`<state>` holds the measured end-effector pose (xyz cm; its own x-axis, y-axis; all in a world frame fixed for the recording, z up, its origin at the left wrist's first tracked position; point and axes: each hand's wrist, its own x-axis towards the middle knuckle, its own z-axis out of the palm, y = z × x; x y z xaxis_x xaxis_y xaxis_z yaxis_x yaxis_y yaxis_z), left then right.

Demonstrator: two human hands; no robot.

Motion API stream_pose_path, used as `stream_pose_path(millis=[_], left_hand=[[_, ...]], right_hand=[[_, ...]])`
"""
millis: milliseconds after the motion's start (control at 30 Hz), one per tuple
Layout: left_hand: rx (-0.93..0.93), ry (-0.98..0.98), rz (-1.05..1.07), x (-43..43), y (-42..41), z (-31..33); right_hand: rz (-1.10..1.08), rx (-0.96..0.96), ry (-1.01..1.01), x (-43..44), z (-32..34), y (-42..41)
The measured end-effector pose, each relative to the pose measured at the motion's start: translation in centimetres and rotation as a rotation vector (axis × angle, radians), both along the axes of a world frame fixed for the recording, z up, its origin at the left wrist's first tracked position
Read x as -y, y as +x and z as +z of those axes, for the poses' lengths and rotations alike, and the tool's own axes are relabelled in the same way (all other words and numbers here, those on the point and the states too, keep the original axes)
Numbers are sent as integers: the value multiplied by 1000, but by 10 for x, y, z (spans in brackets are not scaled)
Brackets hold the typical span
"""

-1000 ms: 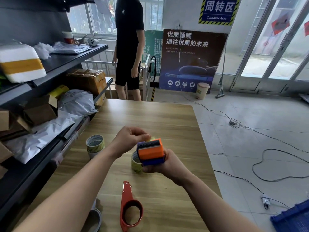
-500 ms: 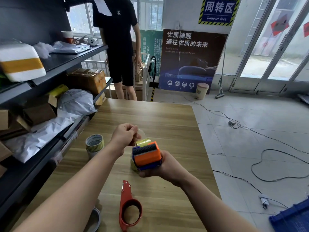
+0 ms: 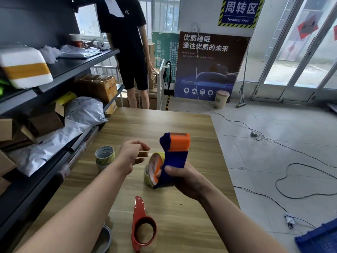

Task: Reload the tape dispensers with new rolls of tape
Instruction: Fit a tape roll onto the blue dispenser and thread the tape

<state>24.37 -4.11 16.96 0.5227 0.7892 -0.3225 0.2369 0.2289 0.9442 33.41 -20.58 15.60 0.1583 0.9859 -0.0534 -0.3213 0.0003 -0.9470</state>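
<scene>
right hand (image 3: 186,181) gripping dispenser (image 3: 176,157), left hand (image 3: 129,155) unclear

Bare wood spans the far half of the table (image 3: 164,125). Stacked tape rolls (image 3: 105,156) stand at left beside the shelf (image 3: 36,189). A red dispenser (image 3: 141,225) lies near the front edge.

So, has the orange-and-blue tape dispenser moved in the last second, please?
Yes. Judged against the red dispenser, which lies unmoved, the orange-and-blue dispenser has tipped upright in the right hand, its orange head now up and farther away.
</scene>
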Motion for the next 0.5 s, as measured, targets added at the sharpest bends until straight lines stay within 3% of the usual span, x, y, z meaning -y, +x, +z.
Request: stream_pose_path(millis=[67,233,500], left_hand=[[77,-26,-52,-1,-5,-2],[230,-123,-500,-4,-13,-10],[236,-121,-567,-10,-17,-21]], right_hand=[[-24,-77,-7,-1,-1,4],[-10,-195,8,-5,0,7],[-29,-350,-13,-5,2,10]])
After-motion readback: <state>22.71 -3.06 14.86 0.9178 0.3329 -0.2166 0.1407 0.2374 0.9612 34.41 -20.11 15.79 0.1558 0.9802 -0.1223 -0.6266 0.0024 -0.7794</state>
